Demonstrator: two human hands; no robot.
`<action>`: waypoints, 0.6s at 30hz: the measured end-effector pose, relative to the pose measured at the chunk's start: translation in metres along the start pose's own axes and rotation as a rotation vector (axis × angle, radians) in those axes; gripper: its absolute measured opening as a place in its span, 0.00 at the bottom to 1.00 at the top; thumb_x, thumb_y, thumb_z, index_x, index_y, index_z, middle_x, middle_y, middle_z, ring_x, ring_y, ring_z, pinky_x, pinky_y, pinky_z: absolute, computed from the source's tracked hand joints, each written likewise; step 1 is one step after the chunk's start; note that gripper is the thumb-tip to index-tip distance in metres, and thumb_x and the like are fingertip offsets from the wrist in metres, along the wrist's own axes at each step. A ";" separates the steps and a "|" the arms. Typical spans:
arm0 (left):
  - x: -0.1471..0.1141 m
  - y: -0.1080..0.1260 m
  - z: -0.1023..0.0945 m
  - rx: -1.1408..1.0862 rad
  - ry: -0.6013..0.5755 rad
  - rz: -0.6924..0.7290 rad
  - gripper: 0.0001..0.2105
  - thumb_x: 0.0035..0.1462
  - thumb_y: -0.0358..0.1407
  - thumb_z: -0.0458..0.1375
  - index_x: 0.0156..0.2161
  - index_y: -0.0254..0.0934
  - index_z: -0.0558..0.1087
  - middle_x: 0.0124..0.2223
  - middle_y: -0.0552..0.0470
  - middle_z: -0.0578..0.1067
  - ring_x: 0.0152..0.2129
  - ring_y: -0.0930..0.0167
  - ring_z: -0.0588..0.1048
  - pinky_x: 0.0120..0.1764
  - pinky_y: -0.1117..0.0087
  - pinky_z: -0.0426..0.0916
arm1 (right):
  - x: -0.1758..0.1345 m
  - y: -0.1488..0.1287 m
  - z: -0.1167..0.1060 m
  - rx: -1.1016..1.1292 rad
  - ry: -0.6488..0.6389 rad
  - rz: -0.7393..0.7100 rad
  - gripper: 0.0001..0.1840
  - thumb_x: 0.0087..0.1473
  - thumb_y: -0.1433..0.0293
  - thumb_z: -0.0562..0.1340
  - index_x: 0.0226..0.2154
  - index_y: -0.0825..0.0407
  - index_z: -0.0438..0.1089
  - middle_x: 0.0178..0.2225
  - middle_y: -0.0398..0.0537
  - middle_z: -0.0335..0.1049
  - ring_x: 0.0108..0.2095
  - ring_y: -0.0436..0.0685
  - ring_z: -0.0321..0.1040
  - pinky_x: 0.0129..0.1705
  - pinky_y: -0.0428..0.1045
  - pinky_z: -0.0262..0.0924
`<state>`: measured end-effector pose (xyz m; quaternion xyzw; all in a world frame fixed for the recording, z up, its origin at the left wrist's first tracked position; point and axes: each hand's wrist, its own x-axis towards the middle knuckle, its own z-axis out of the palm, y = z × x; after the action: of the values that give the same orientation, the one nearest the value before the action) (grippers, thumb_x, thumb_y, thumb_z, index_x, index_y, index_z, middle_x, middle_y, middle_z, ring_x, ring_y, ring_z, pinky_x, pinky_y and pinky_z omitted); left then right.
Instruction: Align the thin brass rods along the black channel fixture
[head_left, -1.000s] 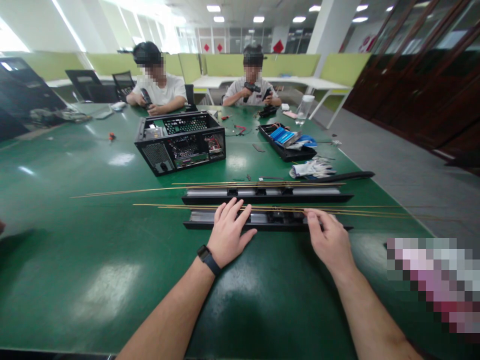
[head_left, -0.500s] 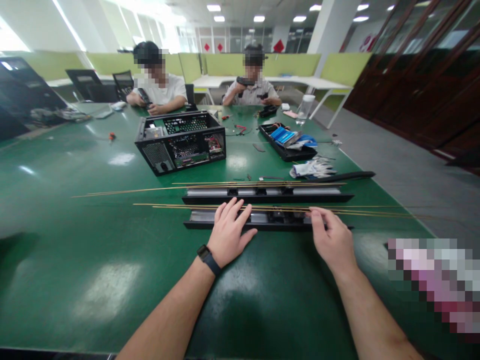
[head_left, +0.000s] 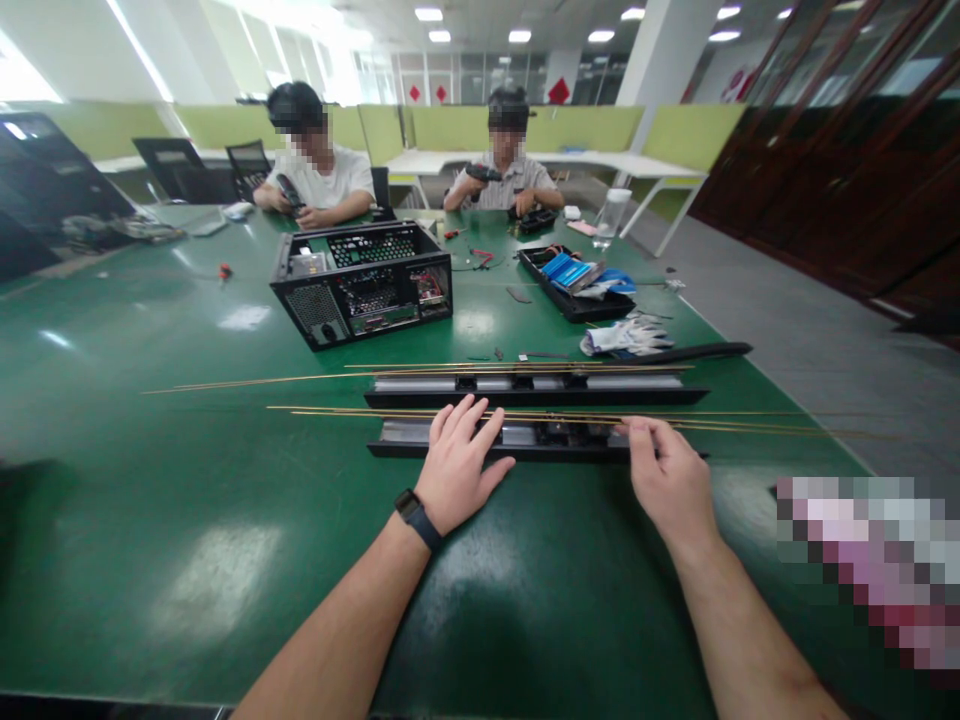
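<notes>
My left hand [head_left: 463, 460] lies palm down with its fingers stretched over the left part of the nearer black rail [head_left: 517, 455] and the thin rods above it. A dark watch [head_left: 417, 516] is on the left wrist. Thumb and fingertips of my right hand [head_left: 667, 470] are pinched on a thin brass-coloured rod [head_left: 360, 413] near the rail's right end; the grip point is partly hidden. Several such rods run lengthwise along this rail and stick out past both its ends. Behind it lies a second black rail [head_left: 540, 397], also with thin rods along it.
An open computer case [head_left: 360, 285] stands at back left. Toward the right are a black tray [head_left: 581, 300] with blue parts, work gloves [head_left: 630, 337], a dark strip [head_left: 697, 351] and a clear bottle [head_left: 611, 218]. Two people [head_left: 319, 180] sit across the green table [head_left: 225, 470], holding dark tools.
My right hand has shifted slightly to the right. One nearer rod's left end lies a little farther left. Across the table, the right-hand person's free hand has lowered. My left hand stays put.
</notes>
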<state>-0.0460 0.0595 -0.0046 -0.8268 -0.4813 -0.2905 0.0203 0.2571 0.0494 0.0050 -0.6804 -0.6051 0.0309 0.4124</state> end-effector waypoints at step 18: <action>0.000 0.001 0.001 -0.011 -0.005 -0.006 0.30 0.68 0.44 0.65 0.71 0.39 0.69 0.72 0.36 0.70 0.73 0.50 0.64 0.73 0.41 0.57 | -0.001 -0.002 0.003 0.029 -0.026 -0.099 0.26 0.69 0.47 0.56 0.46 0.48 0.81 0.45 0.54 0.84 0.47 0.65 0.79 0.54 0.59 0.69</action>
<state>-0.0452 0.0593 -0.0049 -0.8262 -0.4821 -0.2911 0.0135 0.2531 0.0497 0.0038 -0.6432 -0.6426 0.0282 0.4154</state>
